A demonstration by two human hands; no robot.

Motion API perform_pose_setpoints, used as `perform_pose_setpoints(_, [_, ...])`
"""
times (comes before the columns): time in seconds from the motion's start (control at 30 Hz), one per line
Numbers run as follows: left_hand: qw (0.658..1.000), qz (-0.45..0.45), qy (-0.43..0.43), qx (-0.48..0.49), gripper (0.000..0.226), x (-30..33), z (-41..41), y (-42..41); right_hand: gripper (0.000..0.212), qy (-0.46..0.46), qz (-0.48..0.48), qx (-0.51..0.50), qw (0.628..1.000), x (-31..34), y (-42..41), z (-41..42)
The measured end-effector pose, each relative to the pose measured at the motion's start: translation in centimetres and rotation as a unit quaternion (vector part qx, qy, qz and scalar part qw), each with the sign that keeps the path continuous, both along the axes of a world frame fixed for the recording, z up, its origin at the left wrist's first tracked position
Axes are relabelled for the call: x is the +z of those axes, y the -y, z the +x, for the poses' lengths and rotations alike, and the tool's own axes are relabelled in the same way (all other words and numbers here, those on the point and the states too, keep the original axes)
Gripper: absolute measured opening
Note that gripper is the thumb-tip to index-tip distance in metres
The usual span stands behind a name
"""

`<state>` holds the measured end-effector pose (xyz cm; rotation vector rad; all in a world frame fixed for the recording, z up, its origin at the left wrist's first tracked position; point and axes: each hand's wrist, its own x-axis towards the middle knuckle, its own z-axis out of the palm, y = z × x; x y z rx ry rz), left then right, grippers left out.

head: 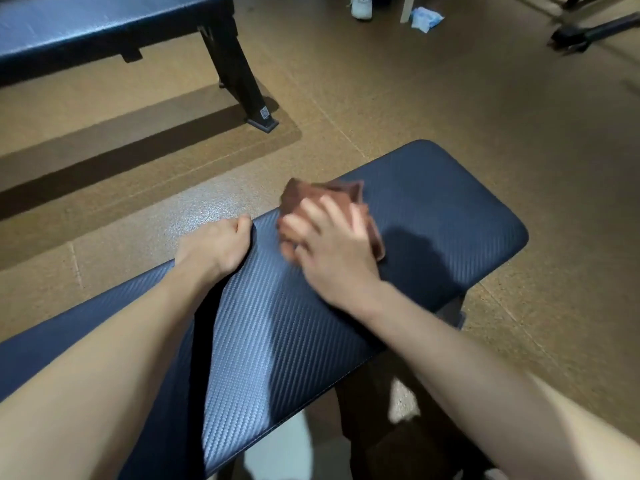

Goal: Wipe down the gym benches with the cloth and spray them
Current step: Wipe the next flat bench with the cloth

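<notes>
Item: gym bench [433,216], dark blue textured pad, rounded corners; long axis runs diag. from lower left of view to upper right, far end pointing up-right, near end off frame at bottom left. Cloth [349,195], brown, crumpled, lies on pad's upper surface toward far end, near the left edge; blurred, exact folds can't tell. Right hand [332,244]: on top of cloth, fingers spread & mostly straight, pressing it flat to pad; hand also blurred. Left hand [216,245]: at pad's left long edge just beside cloth, fingers curled over the edge, gripping the bench; fingertips hidden below rim. Both forearms bare, crossing pad from bottom of view. Other: 2nd bench [104,26], same blue pad, black legs, upper left, well apart, long axis approx. parallel. Floor [450,98] tan, speckled. Shoe [362,5] & blue-white packet [426,17] at top edge. No spray bottle seen.
</notes>
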<state>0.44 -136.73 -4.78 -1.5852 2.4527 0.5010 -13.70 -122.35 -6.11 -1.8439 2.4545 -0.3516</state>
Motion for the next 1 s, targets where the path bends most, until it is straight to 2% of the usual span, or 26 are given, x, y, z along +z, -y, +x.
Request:
perform_pose_setpoints(0.1, [1.000, 0.009, 0.001, 0.001, 0.065, 0.2, 0.0, 0.1, 0.052, -0.009, -0.005, 0.078, 0.997, -0.3, -3.4, 5.2])
perform_pose_setpoints(0.23, [1.000, 0.006, 0.000, -0.003, 0.065, 0.4, 0.2, -0.1, 0.049, -0.032, -0.009, 0.117, 0.993, -0.4, -3.0, 0.0])
perform_pose_setpoints(0.3, [1.000, 0.002, 0.000, -0.007, 0.065, 0.4, 0.4, -0.2, 0.048, -0.054, -0.022, 0.057, 0.997, -0.8, -2.6, -5.0])
perform_pose_setpoints(0.37, [1.000, -0.005, -0.001, -0.006, 0.066, 0.2, 0.5, -0.2, 0.056, -0.047, 0.025, -0.018, 0.998, -0.4, -2.4, -8.3])
perform_pose_setpoints(0.47, [1.000, -0.019, -0.001, -0.005, 0.062, -0.1, 0.2, -0.5, 0.052, -0.024, 0.040, -0.108, 0.993, 0.4, -1.9, -5.0])
perform_pose_setpoints(0.53, [1.000, -0.019, 0.001, 0.005, 0.064, -0.1, 0.1, -0.6, 0.044, -0.026, 0.006, -0.054, 0.998, 0.5, -2.5, 1.2])
perform_pose_setpoints(0.63, [1.000, -0.009, 0.004, 0.010, 0.064, 0.1, 0.1, -0.6, 0.053, -0.030, 0.012, 0.074, 0.997, 0.1, -3.9, 7.7])
perform_pose_setpoints(0.77, [1.000, -0.005, -0.002, 0.019, 0.069, 0.0, 0.2, -0.4, 0.047, -0.042, -0.024, 0.150, 0.987, -0.6, -1.4, 3.2])
perform_pose_setpoints(0.83, [1.000, -0.007, 0.002, 0.021, 0.069, 0.0, 0.0, -0.3, 0.045, -0.047, -0.022, 0.155, 0.987, -0.9, 0.6, 0.9])
perform_pose_setpoints(1.0, [0.999, -0.011, 0.024, 0.031, 0.063, -0.1, -0.4, -0.4, 0.042, -0.036, 0.005, 0.079, 0.996, 0.0, 5.4, -4.4])
